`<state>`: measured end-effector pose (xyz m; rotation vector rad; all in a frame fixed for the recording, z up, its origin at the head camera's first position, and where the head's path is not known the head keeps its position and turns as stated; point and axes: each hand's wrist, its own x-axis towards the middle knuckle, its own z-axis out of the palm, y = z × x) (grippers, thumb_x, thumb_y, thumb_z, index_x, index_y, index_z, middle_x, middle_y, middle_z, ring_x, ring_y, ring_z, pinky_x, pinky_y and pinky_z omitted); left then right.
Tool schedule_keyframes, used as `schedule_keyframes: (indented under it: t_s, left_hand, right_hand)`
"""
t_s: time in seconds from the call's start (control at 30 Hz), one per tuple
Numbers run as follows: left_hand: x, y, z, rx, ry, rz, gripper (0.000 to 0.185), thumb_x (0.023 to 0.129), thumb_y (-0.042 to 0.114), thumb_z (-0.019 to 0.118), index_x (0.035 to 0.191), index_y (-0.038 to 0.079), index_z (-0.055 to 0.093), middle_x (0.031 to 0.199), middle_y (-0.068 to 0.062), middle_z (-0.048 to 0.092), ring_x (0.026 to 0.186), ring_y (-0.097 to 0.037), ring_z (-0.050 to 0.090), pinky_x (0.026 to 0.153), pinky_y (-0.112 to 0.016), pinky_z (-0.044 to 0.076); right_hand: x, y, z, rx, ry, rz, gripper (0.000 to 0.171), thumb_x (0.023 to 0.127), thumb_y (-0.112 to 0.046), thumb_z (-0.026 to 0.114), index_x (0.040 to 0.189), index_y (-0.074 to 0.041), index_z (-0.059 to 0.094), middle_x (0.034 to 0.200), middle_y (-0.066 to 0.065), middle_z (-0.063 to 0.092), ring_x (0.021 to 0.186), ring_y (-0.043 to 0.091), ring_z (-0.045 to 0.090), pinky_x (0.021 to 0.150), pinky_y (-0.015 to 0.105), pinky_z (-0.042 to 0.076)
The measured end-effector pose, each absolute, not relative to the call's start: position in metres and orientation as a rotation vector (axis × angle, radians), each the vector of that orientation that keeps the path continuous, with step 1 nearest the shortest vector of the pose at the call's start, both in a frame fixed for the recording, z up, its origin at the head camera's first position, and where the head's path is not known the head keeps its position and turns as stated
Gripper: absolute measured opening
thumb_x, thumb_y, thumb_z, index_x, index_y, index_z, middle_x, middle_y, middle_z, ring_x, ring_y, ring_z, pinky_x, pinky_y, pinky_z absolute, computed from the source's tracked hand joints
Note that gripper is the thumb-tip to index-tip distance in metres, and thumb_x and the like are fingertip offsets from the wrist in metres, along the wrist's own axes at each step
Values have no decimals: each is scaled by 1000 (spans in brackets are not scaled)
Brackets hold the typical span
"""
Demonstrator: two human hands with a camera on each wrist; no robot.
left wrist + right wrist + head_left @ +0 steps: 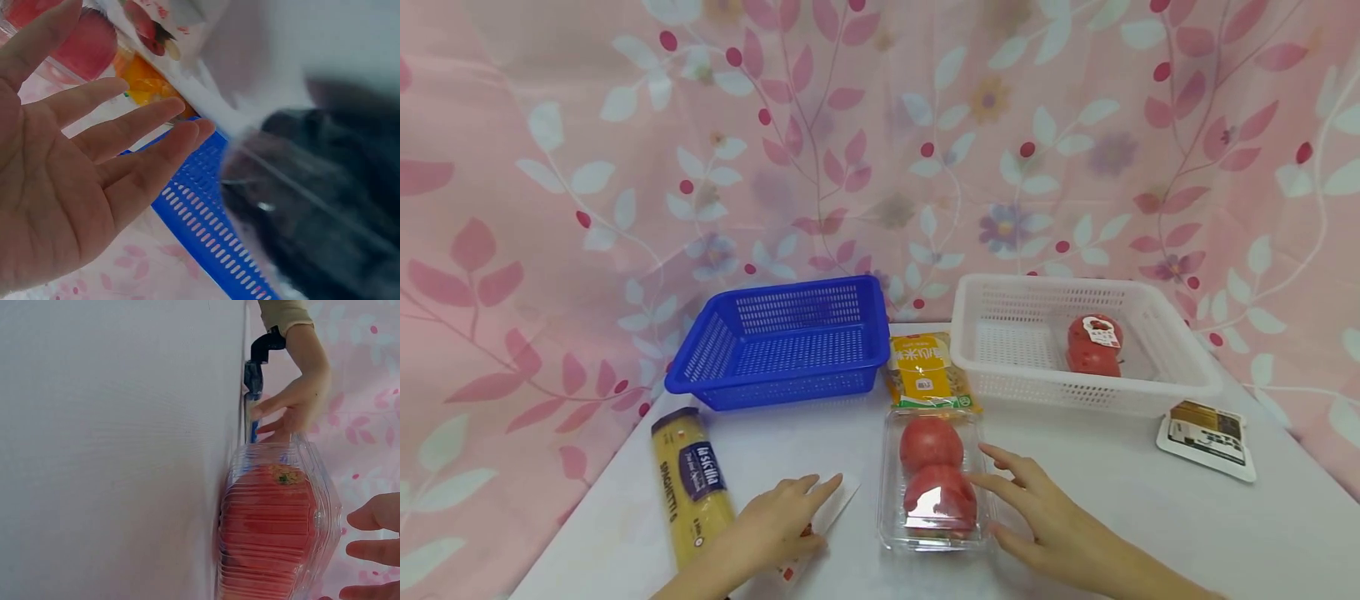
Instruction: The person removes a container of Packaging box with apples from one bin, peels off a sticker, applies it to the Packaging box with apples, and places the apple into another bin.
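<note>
The left hand [775, 525] is hovering at a white packet [835, 511] on the worktop [1120, 475]; its fingers are spreading apart, pinching nothing. Contact with the packet: cannot tell. The right hand [1037, 517] is reaching to the right side of a clear plastic box [889, 500], fingers spreading, not closing round it; contact is uncertain. The box is standing on the worktop between the hands, holding two red fruits [938, 500] in a row.

A spaghetti pack [694, 487] is lying beside the left hand. Behind the box, a yellow bag [923, 375] is lying between a blue basket [786, 390] and a white basket [1037, 379]; the latter is holding more packed red fruit [1093, 348]. A small flat pack [1208, 442] is lying near the white basket's right front corner. A pink floral curtain [880, 125] is hanging behind.
</note>
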<state>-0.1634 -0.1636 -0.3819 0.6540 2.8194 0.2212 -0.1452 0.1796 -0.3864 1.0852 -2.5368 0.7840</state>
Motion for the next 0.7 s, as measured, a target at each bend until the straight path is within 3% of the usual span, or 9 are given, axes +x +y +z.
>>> schedule_keyframes:
  t_s: [0.23, 0.5, 0.7]
  left_hand:
    - [-159, -177, -383, 586, 2683, 278, 77, 67, 34, 78, 135, 17, 46, 130, -18, 47, 119, -40, 41, 90, -56, 38]
    - [-150, -177, -385, 569, 2664, 236, 65, 73, 29, 75, 132, 25, 49, 133, -13, 45, 118, -33, 43, 87, -47, 45]
    - [-145, -178, -384, 556, 2632, 309, 61, 75, 31, 74, 130, 28, 49, 128, -11, 49, 109, -26, 49, 83, -42, 48]
  right_hand:
    - [-147, 179, -388, 1117, -2452, 806, 58, 73, -9, 73, 126, -20, 53, 141, 4, 32, 110, 20, 43, 76, 29, 52]
    - [-150, 179, -390, 1173, -2370, 854, 58, 71, -6, 73, 125, -17, 54, 141, 7, 32, 110, 18, 45, 76, 28, 51]
    - [-151, 178, -392, 1204, -2343, 874, 56, 72, -6, 73, 125, -16, 54, 141, 9, 32, 109, 20, 46, 76, 27, 51]
